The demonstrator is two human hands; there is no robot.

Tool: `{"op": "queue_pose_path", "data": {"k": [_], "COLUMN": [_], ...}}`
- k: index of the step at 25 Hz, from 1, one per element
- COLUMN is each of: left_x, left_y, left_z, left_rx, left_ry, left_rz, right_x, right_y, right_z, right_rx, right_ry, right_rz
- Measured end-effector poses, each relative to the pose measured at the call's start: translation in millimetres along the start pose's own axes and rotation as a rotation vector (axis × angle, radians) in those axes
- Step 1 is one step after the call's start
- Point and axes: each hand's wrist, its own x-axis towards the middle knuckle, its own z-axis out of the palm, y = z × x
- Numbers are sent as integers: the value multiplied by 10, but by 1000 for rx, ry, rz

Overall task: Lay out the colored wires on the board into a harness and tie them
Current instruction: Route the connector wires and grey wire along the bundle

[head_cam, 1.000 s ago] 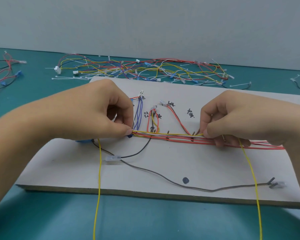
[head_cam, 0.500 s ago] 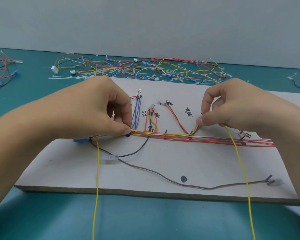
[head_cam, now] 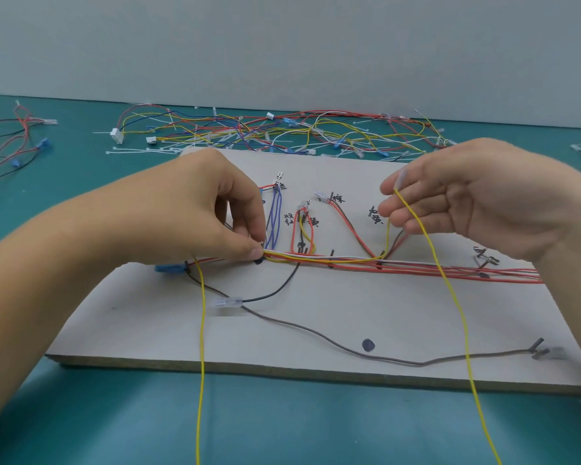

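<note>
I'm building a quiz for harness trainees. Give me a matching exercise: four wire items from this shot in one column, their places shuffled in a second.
Things
1. yellow wire
2. blue wires
3. grey wire
4. loose wire pile

Places
A. on the table behind the board
B. held up at the right hand's fingertips
C. trailing across the board's near half
D. looped at the board's back, beside the left hand

Pairs: 1-B; 2-D; 3-C; 4-A
</note>
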Motion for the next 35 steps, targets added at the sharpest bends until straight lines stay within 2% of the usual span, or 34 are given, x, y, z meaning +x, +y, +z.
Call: {"op": "queue_pose_path", "data": {"k": [3, 10, 14, 18, 20, 27, 35], "left_x": [-1, -3, 2, 1, -3, -12, -14], "left_y": [-6, -9, -7, -1, 11, 37, 66], "left_z": [6, -3, 0, -9, -9, -3, 20], "left_rx": [7, -9, 0, 5, 26, 39, 34], "left_ry": [-7, -6, -18, -5, 12, 16, 30], "left_rz": [0, -5, -9, -17, -18, -24, 6], "right_x": [25, 21, -41, -50, -43, 35, 95], "right_y": [24, 11, -68, -49, -32, 57, 101], "right_z": [-34, -137, -236, -246, -212, -110, -73], "right_rx": [-108, -284, -126, -253, -290, -498, -609], "right_ry": [71, 68, -106, -191, -165, 99, 206], "right_rz": [-33, -66, -163, -95, -68, -25, -9]}}
